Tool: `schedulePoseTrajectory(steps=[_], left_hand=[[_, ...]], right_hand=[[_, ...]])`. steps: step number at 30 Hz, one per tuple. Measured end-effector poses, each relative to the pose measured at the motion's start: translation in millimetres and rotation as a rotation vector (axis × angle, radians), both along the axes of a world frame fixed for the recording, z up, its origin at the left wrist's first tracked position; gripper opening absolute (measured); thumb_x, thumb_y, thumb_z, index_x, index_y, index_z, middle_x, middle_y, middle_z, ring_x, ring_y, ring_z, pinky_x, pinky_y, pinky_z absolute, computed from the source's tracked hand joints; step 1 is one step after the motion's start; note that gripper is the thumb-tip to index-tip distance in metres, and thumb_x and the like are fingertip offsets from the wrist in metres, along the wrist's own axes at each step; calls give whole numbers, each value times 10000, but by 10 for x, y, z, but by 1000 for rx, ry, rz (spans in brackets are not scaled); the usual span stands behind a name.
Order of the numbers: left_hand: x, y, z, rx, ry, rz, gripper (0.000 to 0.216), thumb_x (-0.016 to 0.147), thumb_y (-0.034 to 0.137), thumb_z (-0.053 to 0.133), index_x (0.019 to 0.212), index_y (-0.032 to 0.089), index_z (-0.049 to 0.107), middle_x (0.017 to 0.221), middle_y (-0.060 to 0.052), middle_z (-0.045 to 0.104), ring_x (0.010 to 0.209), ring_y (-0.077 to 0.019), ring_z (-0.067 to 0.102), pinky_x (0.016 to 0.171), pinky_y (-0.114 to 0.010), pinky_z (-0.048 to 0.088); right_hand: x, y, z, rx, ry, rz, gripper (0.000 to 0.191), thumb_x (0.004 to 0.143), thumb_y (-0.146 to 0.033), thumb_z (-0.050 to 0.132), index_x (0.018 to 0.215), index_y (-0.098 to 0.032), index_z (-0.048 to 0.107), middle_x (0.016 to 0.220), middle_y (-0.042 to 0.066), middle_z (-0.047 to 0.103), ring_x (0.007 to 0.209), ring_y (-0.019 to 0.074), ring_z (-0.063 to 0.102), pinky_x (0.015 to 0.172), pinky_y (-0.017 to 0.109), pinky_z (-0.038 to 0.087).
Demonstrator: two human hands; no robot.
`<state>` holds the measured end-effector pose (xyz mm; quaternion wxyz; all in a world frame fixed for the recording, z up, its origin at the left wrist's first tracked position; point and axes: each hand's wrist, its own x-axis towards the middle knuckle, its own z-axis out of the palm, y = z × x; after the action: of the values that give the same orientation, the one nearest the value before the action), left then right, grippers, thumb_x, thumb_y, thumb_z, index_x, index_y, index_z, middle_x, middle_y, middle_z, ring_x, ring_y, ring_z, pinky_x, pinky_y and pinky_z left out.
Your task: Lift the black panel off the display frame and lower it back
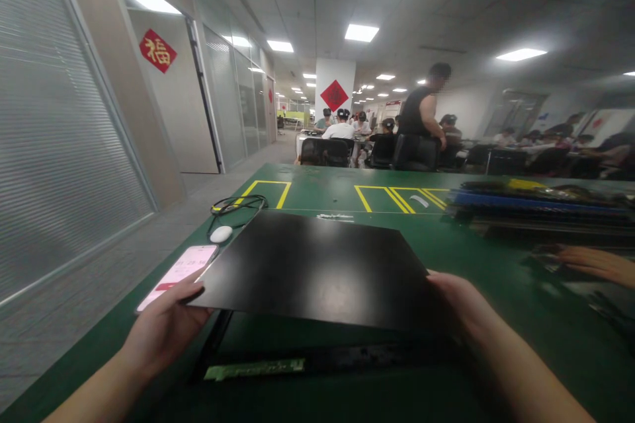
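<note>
A flat, glossy black panel (pixel 312 264), shaped like a thin screen, is held above the table between my hands. My left hand (pixel 166 320) grips its left edge, thumb on top and fingers underneath. On the opposite edge, my right hand (pixel 464 301) is closed, its fingers mostly hidden by the panel. Below the panel lies a black rectangular frame (pixel 357 358), partly covered by it. A green circuit strip (pixel 255 368) runs along the near side of that frame.
A lit phone (pixel 181 271), a white mouse-like object (pixel 221 234) and a coiled black cable (pixel 238 203) lie at left on the green table (pixel 317 178). Blurred stacked parts (pixel 536 201) stand at right, near another person's hand (pixel 598 264). Several people sit beyond.
</note>
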<state>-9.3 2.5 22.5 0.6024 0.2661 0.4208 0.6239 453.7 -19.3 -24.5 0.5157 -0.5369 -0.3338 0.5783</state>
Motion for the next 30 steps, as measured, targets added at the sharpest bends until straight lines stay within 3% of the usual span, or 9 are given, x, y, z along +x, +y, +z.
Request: schedulePoseTrajectory(steps=[4, 9, 13, 16, 19, 24, 30], left_hand=[[-16, -7, 33, 46, 30, 21, 551, 569, 101, 744, 1119, 131, 759, 1010, -77, 810, 767, -229, 725, 625, -289, 636], [-30, -7, -2, 89, 65, -27, 549, 595, 154, 765, 1142, 102, 751, 1120, -103, 792, 983, -290, 713, 687, -288, 634], [-21, -15, -23, 69, 66, -63, 613, 680, 193, 751, 1287, 142, 692, 1154, -69, 789, 1097, -293, 687, 736, -265, 618], [2, -28, -13, 49, 72, -68, 642, 706, 197, 731, 1344, 182, 660, 1155, -40, 791, 1116, -288, 686, 774, -267, 606], [24, -40, -5, 32, 91, -55, 641, 672, 186, 747, 1310, 202, 686, 1106, -28, 804, 1090, -290, 698, 811, -283, 598], [59, -58, -30, 6, 121, -116, 568, 600, 228, 792, 1167, 202, 765, 1106, -61, 802, 1085, -339, 699, 845, -347, 601], [51, -56, -118, 38, 140, -224, 580, 611, 271, 847, 1183, 217, 774, 1156, -89, 790, 1078, -357, 706, 863, -373, 599]], right_hand=[[7, 20, 29, -28, 73, -43, 276, 779, -237, 637, 1033, -175, 726, 1037, 114, 778, 927, 241, 733, 824, 341, 571], [-35, -9, 98, -61, -44, -98, 459, 764, -212, 667, 1219, -216, 605, 1020, 100, 773, 874, 209, 733, 805, 330, 555], [-15, 6, 81, -81, -127, -95, 364, 779, -257, 662, 1136, -226, 598, 1016, 96, 771, 876, 198, 724, 777, 308, 542], [20, 21, 61, -87, -173, -114, 282, 789, -268, 648, 1064, -221, 609, 1020, 92, 773, 777, 151, 684, 634, 234, 490], [28, 22, 52, -77, -187, -171, 236, 781, -248, 639, 1012, -207, 613, 996, 100, 774, 609, 101, 579, 506, 190, 390], [41, 44, 0, -70, -238, -255, 195, 758, -258, 649, 932, -184, 599, 904, 127, 767, 481, 62, 444, 424, 164, 261], [102, 69, -43, -70, -359, -274, 197, 738, -299, 634, 890, -177, 601, 824, 131, 759, 444, 61, 411, 406, 168, 229]])
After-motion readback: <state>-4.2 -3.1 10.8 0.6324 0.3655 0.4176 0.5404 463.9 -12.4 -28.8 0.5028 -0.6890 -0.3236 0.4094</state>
